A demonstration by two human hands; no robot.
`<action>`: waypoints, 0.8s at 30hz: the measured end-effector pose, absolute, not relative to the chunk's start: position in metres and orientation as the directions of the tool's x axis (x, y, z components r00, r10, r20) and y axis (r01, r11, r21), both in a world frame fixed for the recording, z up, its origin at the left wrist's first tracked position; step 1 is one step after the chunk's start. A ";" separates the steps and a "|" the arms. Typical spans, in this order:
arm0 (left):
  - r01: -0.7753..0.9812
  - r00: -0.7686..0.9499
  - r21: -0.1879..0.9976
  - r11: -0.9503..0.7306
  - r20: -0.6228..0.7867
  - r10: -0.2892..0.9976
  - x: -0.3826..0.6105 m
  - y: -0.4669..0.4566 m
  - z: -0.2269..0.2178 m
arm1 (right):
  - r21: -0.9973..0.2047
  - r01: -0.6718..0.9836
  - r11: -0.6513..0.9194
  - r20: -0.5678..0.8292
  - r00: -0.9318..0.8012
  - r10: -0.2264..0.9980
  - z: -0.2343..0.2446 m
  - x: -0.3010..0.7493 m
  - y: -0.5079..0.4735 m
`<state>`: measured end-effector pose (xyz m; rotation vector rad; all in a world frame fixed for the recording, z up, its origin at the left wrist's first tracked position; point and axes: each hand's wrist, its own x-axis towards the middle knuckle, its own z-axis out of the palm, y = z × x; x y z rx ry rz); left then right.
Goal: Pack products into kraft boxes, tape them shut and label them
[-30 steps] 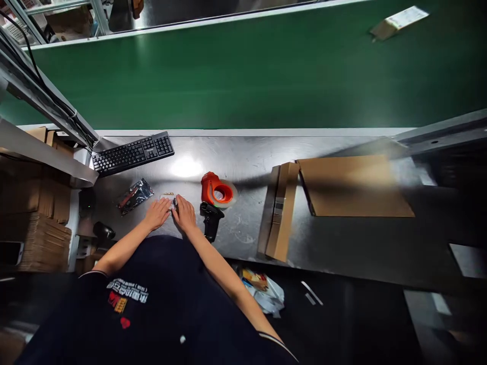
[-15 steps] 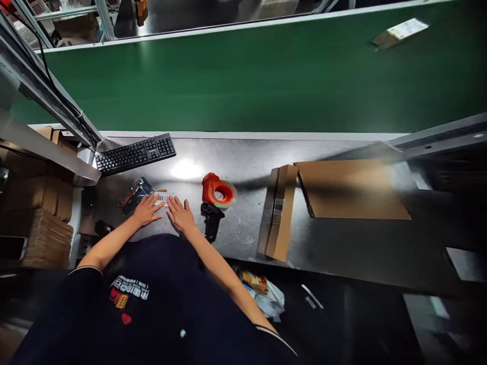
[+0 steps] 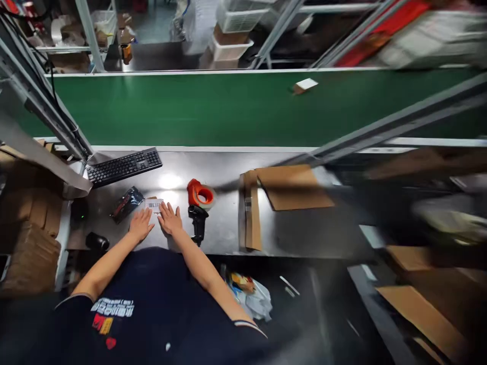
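Observation:
Both my hands lie near a small piece with a white barcode label [image 3: 154, 205] on the metal table. My left hand [image 3: 140, 224] rests flat at its lower left edge, fingers stretched out. Flat and spread, my right hand [image 3: 170, 219] touches or nearly touches the label's right side. Left of the label is a dark glossy plastic packet [image 3: 128, 204]. To the right of my right hand are a black handheld scanner [image 3: 198, 222] and an orange tape dispenser [image 3: 200, 193] with a roll of clear tape.
A black keyboard [image 3: 125, 167] lies at the table's back left, a mouse [image 3: 97, 241] at the front left. Flattened cardboard [image 3: 294, 187] and a folded carton [image 3: 251, 210] lie to the right. Behind runs a green conveyor belt [image 3: 182, 109] carrying a small labelled parcel [image 3: 305, 85].
The view has swung to the right and tilted up. My left hand has drawn back a little from the label, showing more of it. The parcel on the belt has moved left in the picture.

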<state>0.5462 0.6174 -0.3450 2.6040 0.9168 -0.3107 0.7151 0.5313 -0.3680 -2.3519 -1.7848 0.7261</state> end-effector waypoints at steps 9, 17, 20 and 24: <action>0.641 0.764 0.281 -0.714 -0.326 0.557 0.520 0.616 -0.355 | -0.330 0.883 -0.335 -0.262 0.255 0.931 -0.351 0.668 0.542; 0.618 0.786 0.380 -0.688 -0.287 0.548 0.500 0.628 -0.355 | -0.310 0.859 -0.406 -0.300 0.317 0.900 -0.354 0.629 0.552; 0.607 0.792 0.425 -0.672 -0.256 0.554 0.490 0.631 -0.357 | -0.282 0.838 -0.467 -0.308 0.382 0.871 -0.359 0.635 0.543; 0.602 0.781 0.500 -0.622 -0.205 0.590 0.491 0.632 -0.356 | -0.271 0.867 -0.418 -0.305 0.335 0.892 -0.363 0.657 0.536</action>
